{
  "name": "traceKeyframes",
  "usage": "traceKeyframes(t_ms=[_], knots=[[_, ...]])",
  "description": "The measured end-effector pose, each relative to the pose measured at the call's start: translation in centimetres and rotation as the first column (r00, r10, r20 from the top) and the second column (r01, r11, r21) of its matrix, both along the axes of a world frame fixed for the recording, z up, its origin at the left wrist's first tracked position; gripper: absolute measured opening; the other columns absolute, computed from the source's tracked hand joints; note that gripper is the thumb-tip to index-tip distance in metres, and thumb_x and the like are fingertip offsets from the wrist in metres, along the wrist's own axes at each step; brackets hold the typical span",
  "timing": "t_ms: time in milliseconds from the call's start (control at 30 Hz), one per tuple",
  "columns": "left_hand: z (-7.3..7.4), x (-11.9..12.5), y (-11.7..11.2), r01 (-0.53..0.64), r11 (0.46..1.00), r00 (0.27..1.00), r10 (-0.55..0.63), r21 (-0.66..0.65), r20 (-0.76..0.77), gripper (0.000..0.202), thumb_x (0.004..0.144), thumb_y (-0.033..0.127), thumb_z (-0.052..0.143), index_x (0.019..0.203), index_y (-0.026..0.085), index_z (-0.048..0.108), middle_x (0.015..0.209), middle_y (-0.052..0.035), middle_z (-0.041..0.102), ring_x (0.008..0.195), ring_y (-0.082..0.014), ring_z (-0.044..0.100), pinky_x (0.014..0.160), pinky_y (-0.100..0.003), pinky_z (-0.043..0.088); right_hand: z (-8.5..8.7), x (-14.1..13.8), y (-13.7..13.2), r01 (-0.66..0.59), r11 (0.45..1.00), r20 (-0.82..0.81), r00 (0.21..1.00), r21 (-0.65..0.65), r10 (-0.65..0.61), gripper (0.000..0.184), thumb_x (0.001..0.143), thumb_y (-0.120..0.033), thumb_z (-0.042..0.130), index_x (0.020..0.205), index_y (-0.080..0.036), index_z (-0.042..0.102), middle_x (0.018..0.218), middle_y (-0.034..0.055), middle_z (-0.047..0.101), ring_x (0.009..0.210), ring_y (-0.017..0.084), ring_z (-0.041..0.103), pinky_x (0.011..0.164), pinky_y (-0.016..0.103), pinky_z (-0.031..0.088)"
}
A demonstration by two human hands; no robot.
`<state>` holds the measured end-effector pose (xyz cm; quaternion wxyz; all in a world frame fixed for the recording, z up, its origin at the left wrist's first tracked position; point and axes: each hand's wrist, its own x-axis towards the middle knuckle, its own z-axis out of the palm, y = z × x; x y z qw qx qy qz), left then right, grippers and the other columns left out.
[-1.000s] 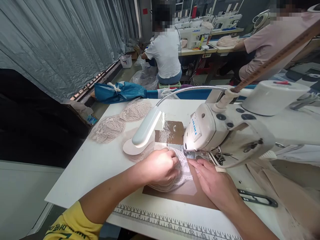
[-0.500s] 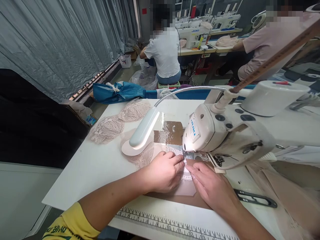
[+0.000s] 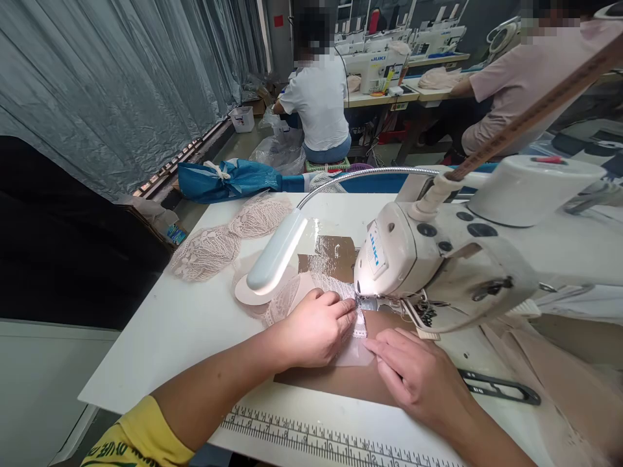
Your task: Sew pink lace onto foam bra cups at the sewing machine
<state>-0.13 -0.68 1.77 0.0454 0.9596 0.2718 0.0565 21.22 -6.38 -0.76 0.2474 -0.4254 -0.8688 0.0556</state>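
A pale pink lace bra piece lies under the needle area of the white sewing machine, its white trim running toward me. My left hand presses on the lace just left of the needle, fingers bent and close together; its thumb is mostly hidden. At the near right edge of the piece, my right hand has its index fingertip on the sheer fabric, with the thumb drawn in below. The needle tip itself is hard to make out behind my left fingertips.
A lamp on a bent metal neck hangs over the work. Lace cups lie at the table's far left. A printed ruler runs along the front edge. A black slotted tool lies right of my hand. Two people sit farther back.
The bra piece has moved away from me toward the needle, leaving less trim in front. My left hand has shifted slightly forward; my right hand has slid a little nearer me.
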Motion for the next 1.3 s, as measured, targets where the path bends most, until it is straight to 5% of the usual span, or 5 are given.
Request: traceKeyframes(t_ms=[633, 1100, 1300], knots=[[-0.5, -0.3, 0.9, 0.02, 0.998, 1.0, -0.019, 0.067, -0.02, 0.035, 0.089, 0.016, 0.049, 0.124, 0.014, 0.054, 0.128, -0.0105, 0.057, 0.105, -0.0237, 0.05, 0.089, -0.038, 0.039, -0.6, -0.4, 0.4, 0.049, 0.986, 0.125, 0.99, 0.16, -0.07, 0.034, 0.085, -0.007, 0.039, 0.1, -0.014, 0.069, 0.075, 0.0026, 0.066, 0.06, 0.012, 0.056, 0.058, 0.025, 0.041], [-2.3, -0.9, 2.7, -0.114, 0.993, 0.98, 0.107, 0.031, 0.168, 0.038, 0.086, 0.015, 0.048, 0.123, 0.016, 0.055, 0.132, -0.0105, 0.054, 0.113, -0.0242, 0.05, 0.097, -0.042, 0.039, -0.9, -1.1, 1.0, 0.148, 0.969, 0.148, 0.973, 0.196, -0.179, 0.035, 0.087, -0.01, 0.041, 0.105, -0.017, 0.071, 0.078, 0.0033, 0.069, 0.065, 0.013, 0.059, 0.056, 0.024, 0.042], [-2.1, -1.2, 2.3, -0.163, 0.987, 0.955, 0.156, 0.006, 0.254, 0.041, 0.089, 0.038, 0.051, 0.122, 0.013, 0.057, 0.131, -0.0149, 0.054, 0.115, -0.0275, 0.05, 0.099, -0.043, 0.039, -0.8, -1.1, 1.1, 0.151, 0.983, 0.129, 0.978, 0.106, -0.164, 0.034, 0.09, -0.014, 0.039, 0.109, -0.015, 0.068, 0.082, 0.005, 0.07, 0.067, 0.015, 0.064, 0.062, 0.026, 0.049]])
